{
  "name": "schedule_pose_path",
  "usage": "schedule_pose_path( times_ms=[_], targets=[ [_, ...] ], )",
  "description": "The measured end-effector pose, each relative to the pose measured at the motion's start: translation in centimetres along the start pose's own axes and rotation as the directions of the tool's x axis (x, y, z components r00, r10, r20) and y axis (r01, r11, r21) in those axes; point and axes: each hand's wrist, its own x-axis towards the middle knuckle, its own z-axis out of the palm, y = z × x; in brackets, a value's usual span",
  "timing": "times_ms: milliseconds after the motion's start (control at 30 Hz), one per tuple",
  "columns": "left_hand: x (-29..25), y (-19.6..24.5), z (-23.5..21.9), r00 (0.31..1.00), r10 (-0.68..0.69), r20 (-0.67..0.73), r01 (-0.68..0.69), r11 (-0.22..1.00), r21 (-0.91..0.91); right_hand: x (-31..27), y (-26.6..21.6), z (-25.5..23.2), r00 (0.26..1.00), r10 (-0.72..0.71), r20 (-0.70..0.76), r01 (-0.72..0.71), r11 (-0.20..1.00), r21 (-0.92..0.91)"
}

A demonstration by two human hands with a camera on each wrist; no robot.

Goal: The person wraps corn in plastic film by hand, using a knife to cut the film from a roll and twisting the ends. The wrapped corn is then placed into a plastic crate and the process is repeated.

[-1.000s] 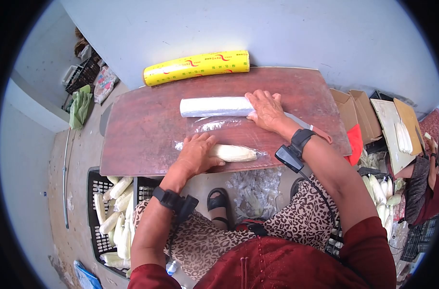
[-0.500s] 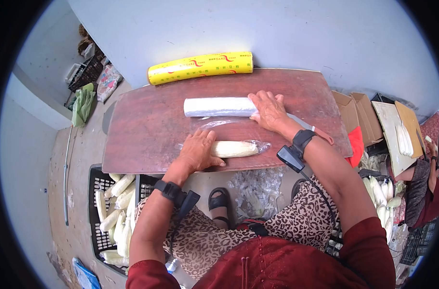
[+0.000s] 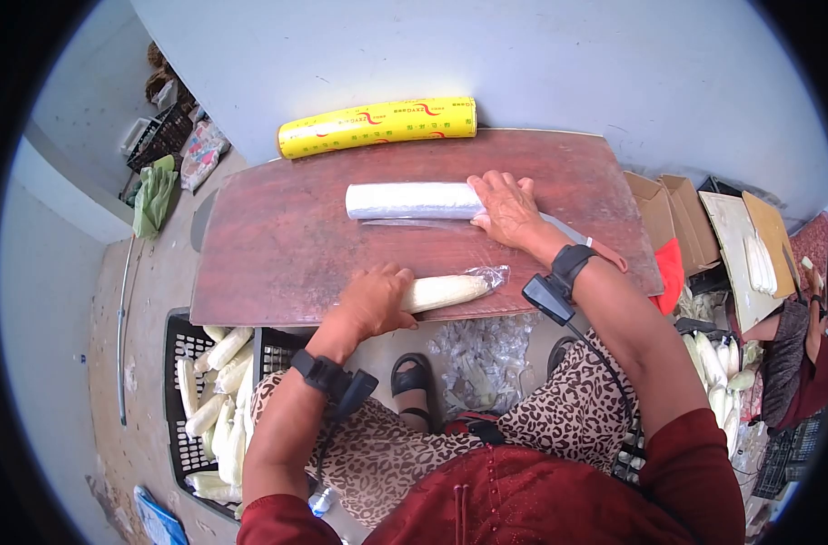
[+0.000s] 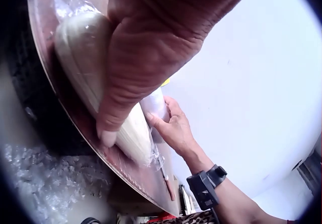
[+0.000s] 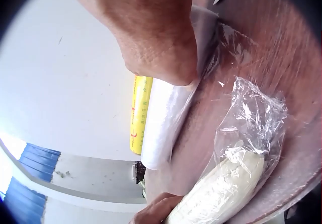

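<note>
Left grip [image 3: 375,300] slid bodyward (palm down), holding corn [image 3: 446,292].

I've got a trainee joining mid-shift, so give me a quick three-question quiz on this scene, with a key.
1. Which of the hands is on the pale film roll?
2. True or false: the yellow roll lies nearer the wall than the pale film roll does.
3. What extends past the tip of the corn? A: a red cloth; B: crumpled clear film; C: a knife.

Key: 1. The right hand. 2. True. 3. B.
</note>
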Motion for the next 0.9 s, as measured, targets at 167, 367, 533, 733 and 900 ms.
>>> schedule_pose_path(
  times_ms=[167, 367, 533, 733, 900],
  targets=[
    [-0.1, -0.1, 0.5, 1.000, -0.015, -0.011, 0.015, 1.000, -0.019, -0.2, 0.1, 0.4, 1.000, -0.015, -0.015, 0.015, 1.000, -0.008],
    [0.0, 0.3, 0.2, 0.998, -0.055, 0.044, 0.058, 0.996, -0.061, -0.9, 0.2, -0.2, 0.999, -0.043, -0.002, 0.043, 0.999, 0.012],
    [-0.3, 0.3, 0.1, 0.999, -0.036, 0.024, 0.037, 0.997, -0.073, -1.2, 0.5, -1.1, 0.999, -0.048, -0.011, 0.048, 0.998, 0.035],
    [-0.3, 0.0, -1.0, 1.000, -0.031, -0.001, 0.031, 0.992, -0.124, -2.4, 1.1, -4.1, 0.993, -0.103, -0.056, 0.113, 0.966, 0.234],
    [0.0, 0.5, -1.7, 0.999, -0.036, 0.017, 0.038, 0.991, -0.132, -5.3, -0.9, -6.6, 0.930, -0.342, -0.132, 0.364, 0.817, 0.448]
  ],
)
